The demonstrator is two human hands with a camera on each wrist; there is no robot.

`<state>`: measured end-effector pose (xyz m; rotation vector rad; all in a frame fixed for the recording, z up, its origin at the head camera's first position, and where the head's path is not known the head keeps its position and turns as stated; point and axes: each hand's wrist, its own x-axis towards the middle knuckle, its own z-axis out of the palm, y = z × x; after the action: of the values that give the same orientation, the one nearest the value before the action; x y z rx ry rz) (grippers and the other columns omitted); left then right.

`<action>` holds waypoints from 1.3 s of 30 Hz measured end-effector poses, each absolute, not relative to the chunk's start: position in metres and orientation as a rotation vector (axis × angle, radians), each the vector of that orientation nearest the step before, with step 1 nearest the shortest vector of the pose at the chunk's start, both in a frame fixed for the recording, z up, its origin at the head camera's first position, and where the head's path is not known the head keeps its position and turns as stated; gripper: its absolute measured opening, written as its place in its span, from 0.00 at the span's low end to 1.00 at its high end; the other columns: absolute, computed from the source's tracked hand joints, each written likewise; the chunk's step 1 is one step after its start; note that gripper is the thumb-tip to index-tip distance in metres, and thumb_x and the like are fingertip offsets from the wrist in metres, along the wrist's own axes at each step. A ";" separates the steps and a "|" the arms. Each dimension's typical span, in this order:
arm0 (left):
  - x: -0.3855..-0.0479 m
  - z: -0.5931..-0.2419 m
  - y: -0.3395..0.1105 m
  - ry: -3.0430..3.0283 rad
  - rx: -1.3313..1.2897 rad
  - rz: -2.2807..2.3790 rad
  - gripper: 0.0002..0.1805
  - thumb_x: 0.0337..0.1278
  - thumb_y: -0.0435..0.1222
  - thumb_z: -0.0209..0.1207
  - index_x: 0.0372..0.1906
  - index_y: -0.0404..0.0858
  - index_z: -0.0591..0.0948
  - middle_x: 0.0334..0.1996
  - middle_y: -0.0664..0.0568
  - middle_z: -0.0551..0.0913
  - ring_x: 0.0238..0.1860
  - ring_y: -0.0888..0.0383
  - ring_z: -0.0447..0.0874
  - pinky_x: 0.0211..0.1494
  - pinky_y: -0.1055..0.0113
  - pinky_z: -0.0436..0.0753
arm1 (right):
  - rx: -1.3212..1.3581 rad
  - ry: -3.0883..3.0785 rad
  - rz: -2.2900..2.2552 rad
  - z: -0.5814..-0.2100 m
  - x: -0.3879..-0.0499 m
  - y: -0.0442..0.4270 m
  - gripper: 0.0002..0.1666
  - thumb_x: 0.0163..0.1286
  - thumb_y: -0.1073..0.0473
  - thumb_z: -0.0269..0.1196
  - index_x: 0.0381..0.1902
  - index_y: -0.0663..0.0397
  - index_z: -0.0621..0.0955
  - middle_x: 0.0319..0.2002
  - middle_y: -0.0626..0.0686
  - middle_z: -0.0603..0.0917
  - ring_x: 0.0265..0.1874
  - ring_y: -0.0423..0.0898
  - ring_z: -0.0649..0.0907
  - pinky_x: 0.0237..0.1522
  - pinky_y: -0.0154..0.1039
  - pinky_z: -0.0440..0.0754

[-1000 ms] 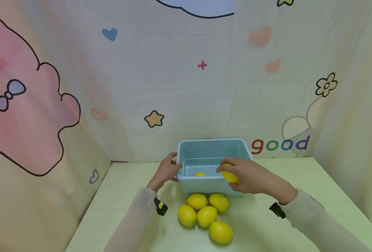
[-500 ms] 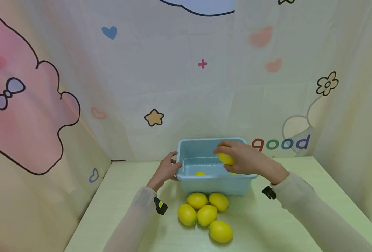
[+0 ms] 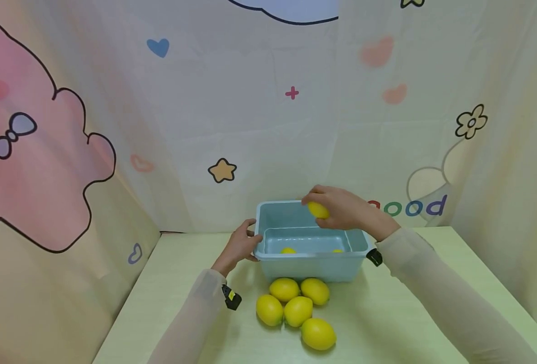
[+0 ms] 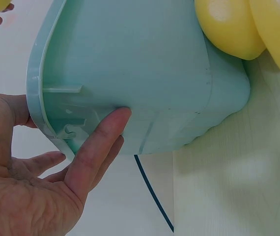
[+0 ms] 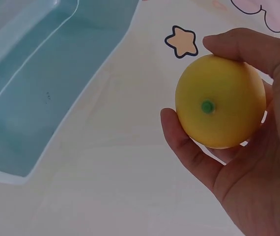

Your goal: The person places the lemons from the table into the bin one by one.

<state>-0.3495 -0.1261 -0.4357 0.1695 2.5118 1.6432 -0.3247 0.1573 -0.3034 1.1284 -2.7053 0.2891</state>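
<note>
Mid-carry, I judge from my remote stn.: R hand (image 3: 342,208) pinches a smooth, green-tipped lemon (image 3: 317,210) near the far rim of the glossy plastic bin (image 3: 309,269); L hand (image 3: 237,246) grips the bin's L end. Next move prob. calls for steady rim clearance. Five oval lemons (image 3: 298,311) dot the pale tabletop (image 3: 177,303).

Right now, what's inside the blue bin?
Tops of a left lemon and a right lemon. The near side of the blue bin hides their lower parts and the floor just behind it; more lemons could lie there unseen.
</note>
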 end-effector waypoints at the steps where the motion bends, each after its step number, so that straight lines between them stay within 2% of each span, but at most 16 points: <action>1: -0.350 -0.436 -0.126 2.516 0.168 1.641 0.34 0.66 0.39 0.54 0.75 0.44 0.59 0.60 0.35 0.74 0.52 0.35 0.83 0.29 0.58 0.88 | 1.121 -2.717 0.290 -0.303 -0.327 0.156 0.25 0.60 0.59 0.68 0.57 0.48 0.80 0.54 0.52 0.79 0.41 0.48 0.79 0.43 0.42 0.83; 11: -0.349 -0.436 -0.126 2.531 0.167 1.626 0.34 0.65 0.39 0.55 0.74 0.44 0.60 0.59 0.35 0.75 0.51 0.35 0.83 0.30 0.56 0.88 | 1.075 -2.830 0.282 -0.299 -0.348 0.149 0.25 0.60 0.59 0.67 0.57 0.47 0.80 0.53 0.52 0.80 0.40 0.48 0.78 0.44 0.42 0.82; 18: -0.348 -0.436 -0.126 2.527 0.170 1.620 0.34 0.65 0.39 0.55 0.74 0.44 0.60 0.59 0.35 0.75 0.51 0.35 0.83 0.29 0.57 0.88 | 1.033 -2.913 0.225 -0.300 -0.365 0.146 0.25 0.60 0.60 0.66 0.57 0.50 0.79 0.51 0.55 0.80 0.40 0.50 0.77 0.45 0.43 0.81; 25: -0.347 -0.434 -0.126 2.525 0.168 1.627 0.34 0.65 0.39 0.55 0.74 0.44 0.60 0.59 0.35 0.75 0.48 0.39 0.85 0.33 0.52 0.89 | 0.968 -3.009 0.252 -0.302 -0.380 0.144 0.26 0.61 0.59 0.67 0.59 0.50 0.78 0.53 0.56 0.79 0.43 0.51 0.77 0.47 0.43 0.82; 28: -0.348 -0.434 -0.126 2.524 0.163 1.628 0.34 0.65 0.40 0.55 0.74 0.45 0.60 0.59 0.35 0.76 0.47 0.40 0.86 0.34 0.52 0.89 | 0.938 -3.058 0.260 -0.304 -0.386 0.145 0.26 0.62 0.58 0.66 0.59 0.49 0.78 0.53 0.56 0.79 0.44 0.52 0.76 0.46 0.42 0.80; 33: -0.347 -0.434 -0.127 2.511 0.164 1.633 0.34 0.66 0.39 0.55 0.74 0.45 0.60 0.60 0.35 0.75 0.50 0.37 0.84 0.31 0.55 0.89 | 0.875 -3.137 0.290 -0.310 -0.396 0.147 0.27 0.60 0.59 0.66 0.59 0.49 0.79 0.56 0.55 0.80 0.46 0.52 0.75 0.43 0.40 0.78; 39: -0.348 -0.433 -0.126 2.509 0.167 1.636 0.34 0.65 0.39 0.55 0.75 0.44 0.59 0.60 0.34 0.75 0.52 0.34 0.82 0.31 0.54 0.89 | 0.772 -3.232 0.347 -0.318 -0.403 0.150 0.29 0.60 0.58 0.66 0.60 0.48 0.78 0.58 0.56 0.79 0.44 0.51 0.76 0.38 0.38 0.78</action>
<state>-0.3476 -0.1263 -0.4330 0.1668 2.5093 1.6360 -0.4030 0.1501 -0.3175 0.7725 -3.2321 0.3470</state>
